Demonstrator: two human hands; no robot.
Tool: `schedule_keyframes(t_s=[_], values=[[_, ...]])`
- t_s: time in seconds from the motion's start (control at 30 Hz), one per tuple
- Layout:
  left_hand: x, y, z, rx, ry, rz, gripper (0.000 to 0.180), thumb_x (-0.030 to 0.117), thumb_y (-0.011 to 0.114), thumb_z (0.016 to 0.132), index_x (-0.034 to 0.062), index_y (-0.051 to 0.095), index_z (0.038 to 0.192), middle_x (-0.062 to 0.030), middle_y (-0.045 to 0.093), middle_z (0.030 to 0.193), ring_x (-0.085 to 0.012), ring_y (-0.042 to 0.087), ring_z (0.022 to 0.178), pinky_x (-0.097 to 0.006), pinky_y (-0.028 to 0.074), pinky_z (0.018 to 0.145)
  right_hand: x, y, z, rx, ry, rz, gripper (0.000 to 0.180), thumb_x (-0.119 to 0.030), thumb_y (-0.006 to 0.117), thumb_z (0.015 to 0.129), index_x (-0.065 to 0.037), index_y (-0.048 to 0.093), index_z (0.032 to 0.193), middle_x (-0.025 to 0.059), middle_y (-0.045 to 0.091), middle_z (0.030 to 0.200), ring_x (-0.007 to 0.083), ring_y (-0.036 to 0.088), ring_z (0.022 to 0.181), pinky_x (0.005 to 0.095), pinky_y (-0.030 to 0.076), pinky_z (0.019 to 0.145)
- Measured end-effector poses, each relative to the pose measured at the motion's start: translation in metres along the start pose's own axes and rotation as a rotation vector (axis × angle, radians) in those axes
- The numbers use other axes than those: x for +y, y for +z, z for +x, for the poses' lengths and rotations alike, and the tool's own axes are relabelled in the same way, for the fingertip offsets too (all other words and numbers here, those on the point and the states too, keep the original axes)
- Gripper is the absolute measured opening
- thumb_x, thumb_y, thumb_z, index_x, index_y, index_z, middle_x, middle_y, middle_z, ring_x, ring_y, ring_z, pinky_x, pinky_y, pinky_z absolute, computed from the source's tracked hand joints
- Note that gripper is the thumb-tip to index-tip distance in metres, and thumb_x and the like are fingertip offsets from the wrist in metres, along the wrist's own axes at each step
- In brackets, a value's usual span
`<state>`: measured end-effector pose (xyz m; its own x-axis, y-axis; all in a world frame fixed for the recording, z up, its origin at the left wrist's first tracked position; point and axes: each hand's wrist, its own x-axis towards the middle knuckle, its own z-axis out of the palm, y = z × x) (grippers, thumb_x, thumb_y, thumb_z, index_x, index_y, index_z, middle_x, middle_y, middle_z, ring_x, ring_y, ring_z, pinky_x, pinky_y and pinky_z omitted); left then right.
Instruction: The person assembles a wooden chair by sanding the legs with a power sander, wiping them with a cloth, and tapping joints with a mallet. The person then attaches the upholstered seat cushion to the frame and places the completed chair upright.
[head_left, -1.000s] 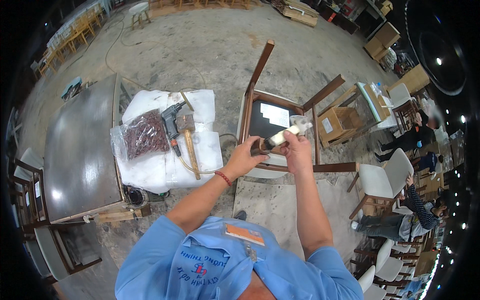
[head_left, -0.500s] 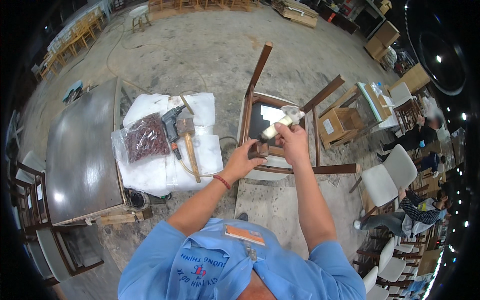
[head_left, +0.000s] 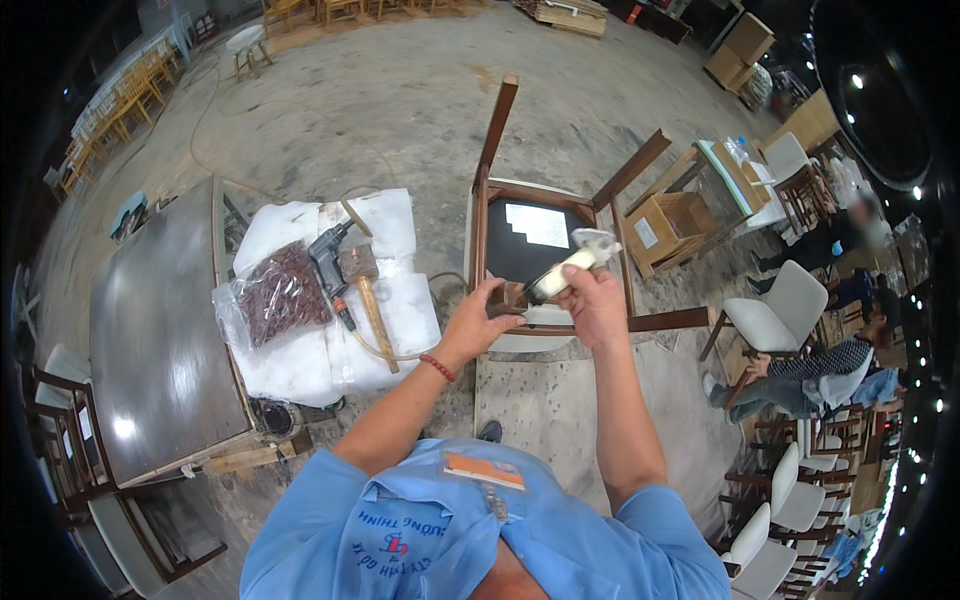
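An upturned wooden chair (head_left: 492, 170) stands in front of me, legs up, its dark underside showing a white label. My left hand (head_left: 480, 318) grips a small wooden block (head_left: 512, 296) at the near rail of the chair frame. My right hand (head_left: 592, 298) holds a pale squeeze bottle (head_left: 568, 265), tilted with its tip pointing down-left toward the block. A bit of clear plastic hangs from the bottle's far end.
A white foam sheet (head_left: 400, 300) to my left carries a bag of dark screws (head_left: 282, 296), a power drill (head_left: 330, 262) and a hammer (head_left: 366, 290). A dark table (head_left: 150, 340) stands further left. A cardboard box (head_left: 676, 226) and seated people (head_left: 810, 370) are at right, among white chairs.
My right hand has lowered slightly and tilted the bottle's tip closer to the block under my left hand. My left hand stays on the rail.
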<state>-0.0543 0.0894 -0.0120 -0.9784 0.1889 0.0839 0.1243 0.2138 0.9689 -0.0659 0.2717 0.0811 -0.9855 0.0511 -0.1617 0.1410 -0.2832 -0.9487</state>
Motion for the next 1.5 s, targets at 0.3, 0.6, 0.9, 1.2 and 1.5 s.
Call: schedule_keyframes(t_s=[0.3, 0.6, 0.9, 1.2, 1.5], values=[[0.007, 0.025, 0.009, 0.166, 0.153, 0.044, 0.064, 0.025, 0.085, 0.073, 0.002, 0.049, 0.12, -0.0173, 0.062, 0.11, -0.0279, 0.061, 0.104, -0.037, 0.047, 0.091, -0.074, -0.184, -0.009, 0.381, -0.354, 0.339, 0.012, -0.012, 0.069, 0.089, -0.005, 0.062, 0.097, 0.0042, 0.066, 0.082, 0.0119, 0.061, 0.063, 0.0242, 0.048, 0.052], [0.005, 0.051, 0.012, 0.32, 0.139, 0.011, 0.032, 0.005, 0.069, 0.084, 0.0053, 0.05, 0.11, -0.0052, 0.059, 0.096, -0.0142, 0.058, 0.088, -0.028, 0.048, 0.08, -0.086, -0.339, 0.004, 0.623, -0.264, 0.118, 0.022, -0.017, 0.073, 0.085, 0.001, 0.061, 0.092, 0.0044, 0.062, 0.071, 0.0117, 0.057, 0.056, 0.0238, 0.047, 0.048], [-0.002, 0.052, 0.011, 0.369, 0.111, 0.01, 0.024, 0.004, 0.066, 0.087, 0.0042, 0.051, 0.106, -0.0054, 0.058, 0.098, -0.0145, 0.057, 0.091, -0.028, 0.046, 0.084, -0.081, -0.348, 0.006, 0.586, -0.274, 0.066, 0.025, -0.016, 0.073, 0.084, 0.003, 0.06, 0.092, 0.0064, 0.062, 0.072, 0.0128, 0.056, 0.056, 0.0261, 0.046, 0.05], [-0.005, 0.05, 0.009, 0.305, 0.086, 0.037, 0.027, 0.002, 0.066, 0.087, 0.0046, 0.05, 0.109, -0.0051, 0.057, 0.1, -0.0145, 0.056, 0.091, -0.028, 0.046, 0.083, -0.079, -0.342, -0.013, 0.656, -0.285, 0.034, 0.026, -0.016, 0.073, 0.084, 0.004, 0.061, 0.094, 0.0059, 0.062, 0.072, 0.0131, 0.057, 0.058, 0.026, 0.046, 0.052], [0.008, 0.046, 0.008, 0.241, 0.121, -0.017, 0.032, 0.002, 0.067, 0.085, 0.0044, 0.049, 0.111, -0.007, 0.055, 0.104, -0.0148, 0.055, 0.092, -0.027, 0.047, 0.082, -0.077, -0.341, -0.022, 0.618, -0.313, 0.121, 0.022, -0.015, 0.072, 0.086, 0.002, 0.06, 0.094, 0.0049, 0.062, 0.074, 0.0113, 0.057, 0.058, 0.0243, 0.048, 0.051]])
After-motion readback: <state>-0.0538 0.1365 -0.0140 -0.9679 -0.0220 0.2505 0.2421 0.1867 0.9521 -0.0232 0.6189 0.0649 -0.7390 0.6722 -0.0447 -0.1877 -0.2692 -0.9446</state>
